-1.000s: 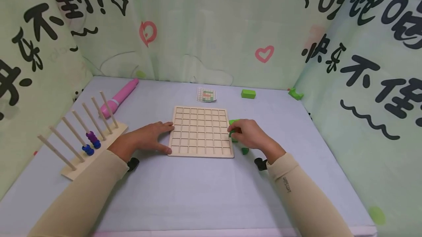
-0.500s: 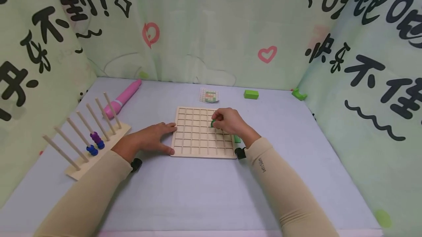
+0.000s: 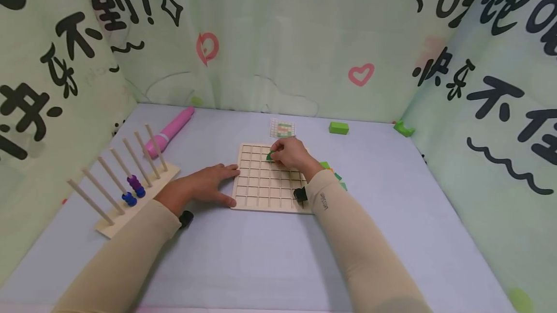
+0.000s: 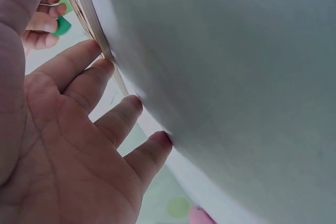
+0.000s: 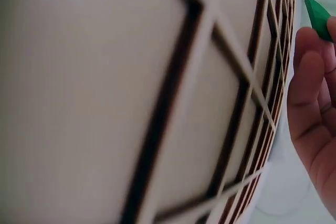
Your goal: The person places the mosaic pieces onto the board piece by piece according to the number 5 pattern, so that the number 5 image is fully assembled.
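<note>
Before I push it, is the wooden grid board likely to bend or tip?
The wooden grid board lies flat on the table, so it would probably slide rather than tip. It looks like solid wood, suggesting stiffness. The left hand at its side might block leftward sliding.

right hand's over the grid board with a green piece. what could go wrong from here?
Slip or misplacement: the right hand pinches the green piece by its fingertips, so it might drop into the wrong cell.

Board shift: the left hand only touches the left edge of the wooden grid board, so a firm press could slide it.

Knocked pieces: the right cuff looks close to the pieces right of the board and might brush them.
</note>
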Demonstrator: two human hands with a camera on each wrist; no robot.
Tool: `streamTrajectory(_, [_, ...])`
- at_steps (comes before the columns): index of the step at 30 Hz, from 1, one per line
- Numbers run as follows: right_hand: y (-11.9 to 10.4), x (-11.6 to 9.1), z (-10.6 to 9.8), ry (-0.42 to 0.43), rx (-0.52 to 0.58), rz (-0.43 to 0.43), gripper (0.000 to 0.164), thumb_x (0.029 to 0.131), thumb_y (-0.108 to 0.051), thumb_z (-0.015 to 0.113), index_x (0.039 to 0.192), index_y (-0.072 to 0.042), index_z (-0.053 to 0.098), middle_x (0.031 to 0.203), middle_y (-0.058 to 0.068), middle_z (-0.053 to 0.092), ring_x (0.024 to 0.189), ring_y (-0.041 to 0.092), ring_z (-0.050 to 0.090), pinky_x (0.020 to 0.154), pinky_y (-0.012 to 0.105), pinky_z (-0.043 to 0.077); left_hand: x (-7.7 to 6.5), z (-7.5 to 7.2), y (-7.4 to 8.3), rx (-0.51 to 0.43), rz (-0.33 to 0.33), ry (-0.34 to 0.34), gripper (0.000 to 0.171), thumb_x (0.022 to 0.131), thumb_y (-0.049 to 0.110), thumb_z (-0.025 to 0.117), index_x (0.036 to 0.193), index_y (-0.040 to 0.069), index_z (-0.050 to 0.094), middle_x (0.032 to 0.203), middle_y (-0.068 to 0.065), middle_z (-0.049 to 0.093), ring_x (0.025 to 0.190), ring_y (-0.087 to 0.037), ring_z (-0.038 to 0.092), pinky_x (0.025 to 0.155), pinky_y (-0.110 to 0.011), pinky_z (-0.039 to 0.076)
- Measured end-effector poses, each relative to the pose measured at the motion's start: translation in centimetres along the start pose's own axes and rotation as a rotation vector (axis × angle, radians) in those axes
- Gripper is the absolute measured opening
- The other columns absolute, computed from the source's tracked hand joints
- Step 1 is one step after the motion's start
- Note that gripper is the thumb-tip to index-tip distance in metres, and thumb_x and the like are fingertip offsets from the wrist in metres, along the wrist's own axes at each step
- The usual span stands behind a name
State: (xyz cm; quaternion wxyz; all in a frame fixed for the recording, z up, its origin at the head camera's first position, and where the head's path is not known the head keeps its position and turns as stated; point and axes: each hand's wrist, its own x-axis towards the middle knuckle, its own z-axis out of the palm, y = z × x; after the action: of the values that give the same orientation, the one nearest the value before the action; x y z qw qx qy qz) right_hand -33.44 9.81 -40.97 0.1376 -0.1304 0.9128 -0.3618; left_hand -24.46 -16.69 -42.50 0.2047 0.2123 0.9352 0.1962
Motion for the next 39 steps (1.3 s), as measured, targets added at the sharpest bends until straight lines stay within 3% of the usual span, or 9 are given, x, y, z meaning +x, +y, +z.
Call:
streamTrajectory(8, [-1.1,1.1,0.7,0.028,-0.132,0.009,0.014,0.101,-0.014,0.066,0.109,-0.006,0.074,0.093,0.008,0.073,0.079,0.018,0.062,0.071,0.03,0.05,0.2,0.1,-0.3,0.013,-0.005,-0.001,0.098,0.085,0.054,0.082,0.162,0.015,0.037,0.173,-0.004,0.026,0.159,-0.041,0.019,0.126,-0.058,0.024])
streamTrajectory(17, [-1.9,2.3,0.9,-0.01,-0.331,0.017,0.017,0.101,-0.017,0.066,0.11,-0.008,0.077,0.112,0.009,0.075,0.101,0.025,0.066,0.093,0.038,0.056,0.1,-0.1,0.0,0.013,-0.006,-0.003,0.098,0.085,0.052,0.082,0.162,0.013,0.036,0.173,-0.005,0.026,0.159,-0.041,0.02,0.126,-0.058,0.024])
streamTrajectory(24, [-2.4,2.5,1.1,-0.02,-0.479,0.003,0.018,0.1,-0.016,0.064,0.107,-0.009,0.08,0.11,0.007,0.077,0.105,0.026,0.069,0.099,0.039,0.055,0.1,-0.1,0.1,0.01,-0.019,-0.001,0.098,0.085,0.051,0.083,0.162,0.013,0.037,0.173,-0.004,0.026,0.159,-0.04,0.02,0.126,-0.058,0.024])
streamTrajectory(30, [-2.2,2.2,1.1,-0.025,-0.49,-0.003,0.019,0.098,-0.01,0.065,0.106,-0.009,0.081,0.109,0.006,0.078,0.107,0.025,0.069,0.101,0.039,0.055,0.2,0.0,0.4,0.017,-0.008,-0.004,0.097,0.085,0.051,0.083,0.162,0.013,0.037,0.172,-0.005,0.027,0.159,-0.041,0.02,0.126,-0.058,0.024])
streamTrajectory(39, [-2.0,0.5,0.1,-0.084,-0.382,-0.04,0.031,0.102,-0.012,0.062,0.131,-0.007,0.072,0.13,0.01,0.072,0.122,0.028,0.065,0.103,0.041,0.055,0.2,-0.2,0.5,0.019,-0.025,-0.006,0.098,0.085,0.05,0.084,0.162,0.013,0.037,0.172,-0.006,0.027,0.159,-0.039,0.021,0.127,-0.056,0.024])
